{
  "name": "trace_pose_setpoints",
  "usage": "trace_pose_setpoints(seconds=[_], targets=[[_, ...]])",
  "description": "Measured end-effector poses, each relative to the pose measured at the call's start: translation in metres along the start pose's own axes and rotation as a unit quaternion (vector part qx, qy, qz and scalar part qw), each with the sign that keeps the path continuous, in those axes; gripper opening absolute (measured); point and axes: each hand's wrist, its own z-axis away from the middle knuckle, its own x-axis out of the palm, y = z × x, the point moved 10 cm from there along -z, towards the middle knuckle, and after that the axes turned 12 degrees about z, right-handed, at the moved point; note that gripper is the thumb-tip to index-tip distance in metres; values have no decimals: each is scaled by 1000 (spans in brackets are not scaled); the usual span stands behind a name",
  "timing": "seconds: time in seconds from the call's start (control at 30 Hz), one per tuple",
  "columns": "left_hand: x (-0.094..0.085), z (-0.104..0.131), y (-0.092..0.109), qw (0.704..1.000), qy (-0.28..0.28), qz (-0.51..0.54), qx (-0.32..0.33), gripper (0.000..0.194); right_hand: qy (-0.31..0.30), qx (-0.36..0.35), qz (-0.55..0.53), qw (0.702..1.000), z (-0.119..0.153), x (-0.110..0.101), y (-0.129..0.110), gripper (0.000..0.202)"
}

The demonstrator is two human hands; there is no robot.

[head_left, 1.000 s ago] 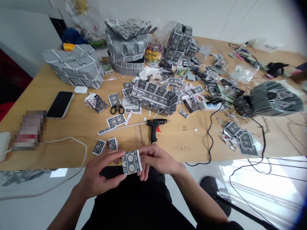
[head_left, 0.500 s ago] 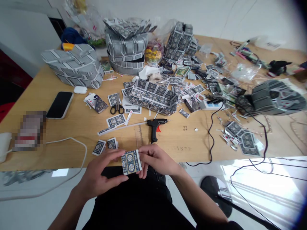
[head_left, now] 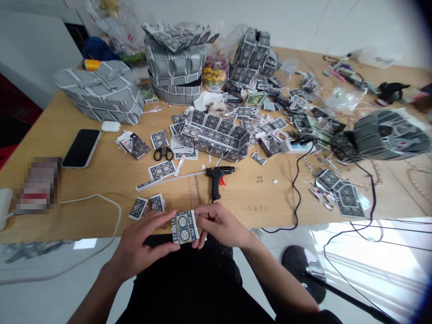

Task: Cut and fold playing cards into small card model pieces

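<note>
Over the table's front edge, a folded playing card [head_left: 184,227] with a blue and gold back is held between both hands. My left hand [head_left: 143,240] grips its left side, thumb below and fingers above. The right edge is pinched by my right hand [head_left: 216,226], whose lower fingers curl partly out of sight beneath. Just beyond lies a black glue gun [head_left: 215,180] with a red trigger, nozzle pointing right. Two small folded cards [head_left: 138,208] rest left of it. Farther back stands an open box woven from folded cards [head_left: 216,136].
Black-handled scissors [head_left: 164,150] lie on loose cards. A phone [head_left: 82,148] and a white earbud case [head_left: 110,126] are at left. Woven baskets [head_left: 175,72] stand behind. A power strip [head_left: 297,146] trails a black cable [head_left: 297,193] over the front edge. Card scraps litter the right.
The view has shifted slightly. Both hands keep their hold on the folded card, which has barely moved or turned.
</note>
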Motion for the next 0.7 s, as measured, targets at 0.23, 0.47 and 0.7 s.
trace_pose_setpoints(seconds=[0.23, 0.47, 0.7], targets=[[1, 3, 0, 1000, 9, -10, 1, 59, 2, 5, 64, 998, 2, 0, 1, 47], [2, 3, 2, 1000, 16, -11, 14, 65, -6, -16, 53, 998, 3, 6, 0, 52], [-2, 2, -4, 999, 40, 8, -23, 62, 43, -30, 3, 999, 1, -4, -9, 55]])
